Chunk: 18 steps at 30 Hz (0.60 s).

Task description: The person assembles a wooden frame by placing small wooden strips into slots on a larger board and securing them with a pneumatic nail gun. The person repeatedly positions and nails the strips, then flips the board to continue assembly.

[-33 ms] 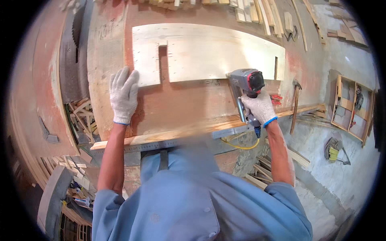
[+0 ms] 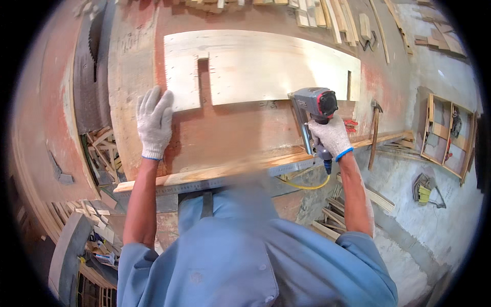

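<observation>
My right hand (image 2: 333, 137), in a white knit glove with a blue cuff, is wrapped round the handle of a grey and black pneumatic nail gun (image 2: 310, 105). The gun's nose meets the near edge of a pale plywood board (image 2: 255, 66), toward its right end. Two slots are cut in the board, a wide one on the left and a narrow one on the right. My gloved left hand (image 2: 154, 122) lies flat, fingers stretched, its fingertips at the board's near left corner. A yellow air hose (image 2: 306, 187) trails from the gun's handle.
A long wooden strip (image 2: 215, 173) and a metal ruler (image 2: 204, 185) run along the bench's near edge. To the right are a hammer (image 2: 375, 128), red-handled pliers (image 2: 351, 125) and a compartmented wooden tray (image 2: 444, 132). Wood strips (image 2: 332, 18) lie at the back.
The whole view has shifted very slightly, with the board and my left hand appearing a little farther left. Both hands keep the same hold and pose.
</observation>
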Each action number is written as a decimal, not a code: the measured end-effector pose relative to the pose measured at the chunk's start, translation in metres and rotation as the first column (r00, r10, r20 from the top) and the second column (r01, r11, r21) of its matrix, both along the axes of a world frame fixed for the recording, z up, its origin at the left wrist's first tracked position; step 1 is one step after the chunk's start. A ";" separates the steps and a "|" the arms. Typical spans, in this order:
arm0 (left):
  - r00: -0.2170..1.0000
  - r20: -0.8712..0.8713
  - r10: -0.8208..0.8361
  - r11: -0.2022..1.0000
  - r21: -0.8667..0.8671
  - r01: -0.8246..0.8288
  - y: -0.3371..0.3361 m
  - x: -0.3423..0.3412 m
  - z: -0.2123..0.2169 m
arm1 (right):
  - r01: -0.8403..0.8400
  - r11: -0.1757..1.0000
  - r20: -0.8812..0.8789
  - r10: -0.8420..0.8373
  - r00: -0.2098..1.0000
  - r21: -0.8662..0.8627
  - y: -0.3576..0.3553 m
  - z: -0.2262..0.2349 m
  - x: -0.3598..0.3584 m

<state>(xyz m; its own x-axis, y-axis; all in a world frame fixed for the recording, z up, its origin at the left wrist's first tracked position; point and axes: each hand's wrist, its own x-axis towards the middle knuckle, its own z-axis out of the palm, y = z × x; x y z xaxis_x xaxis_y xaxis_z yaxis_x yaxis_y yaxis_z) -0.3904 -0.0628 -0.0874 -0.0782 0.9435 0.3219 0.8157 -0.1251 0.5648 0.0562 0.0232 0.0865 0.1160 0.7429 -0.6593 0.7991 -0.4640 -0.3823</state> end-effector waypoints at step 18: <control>0.999 0.033 -0.020 1.000 0.002 0.020 0.000 0.000 -0.009 | 0.387 0.902 -0.134 -0.366 0.921 0.192 0.013 0.017 0.130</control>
<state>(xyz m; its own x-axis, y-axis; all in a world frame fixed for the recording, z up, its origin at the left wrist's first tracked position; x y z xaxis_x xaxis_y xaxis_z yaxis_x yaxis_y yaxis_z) -0.3900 -0.0627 -0.0961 -0.0698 0.9444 0.3213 0.7942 -0.1423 0.5908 0.1864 0.0360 0.1037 0.3604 0.7783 -0.5141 0.5370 -0.6238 -0.5679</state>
